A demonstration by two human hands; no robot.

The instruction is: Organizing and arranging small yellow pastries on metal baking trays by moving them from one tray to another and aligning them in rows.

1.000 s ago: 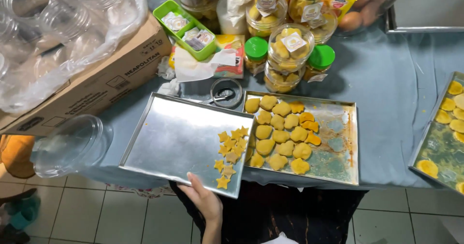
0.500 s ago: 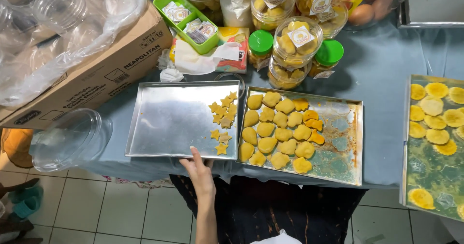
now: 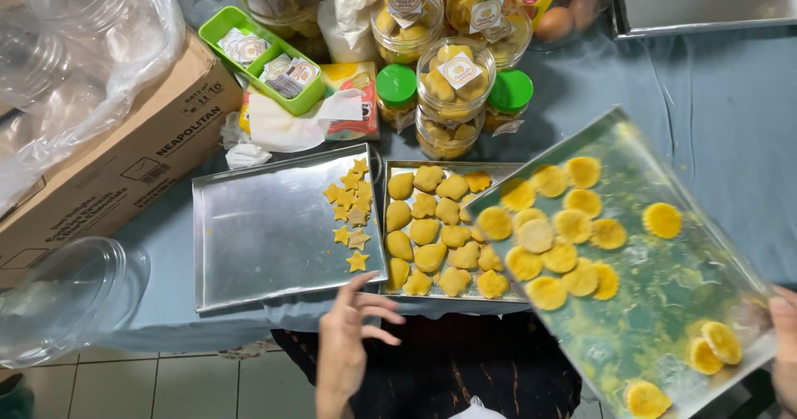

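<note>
Lower right of frame: right hand (image 3: 784,348) grips tilted tray of round cookies (image 3: 664,303) by its corner, long axis running up-left; left hand (image 3: 353,340), fingers spread and empty, hovers nearer the middle tray (image 3: 397,290).

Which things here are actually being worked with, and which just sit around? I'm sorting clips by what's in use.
In use:
right hand holding the tilted tray of round cookies
left hand at the front edge of the star-cookie tray
middle tray of cookies

Lying about:
filled cookie jars
green basket of labels
cardboard box
empty plastic jar
</note>
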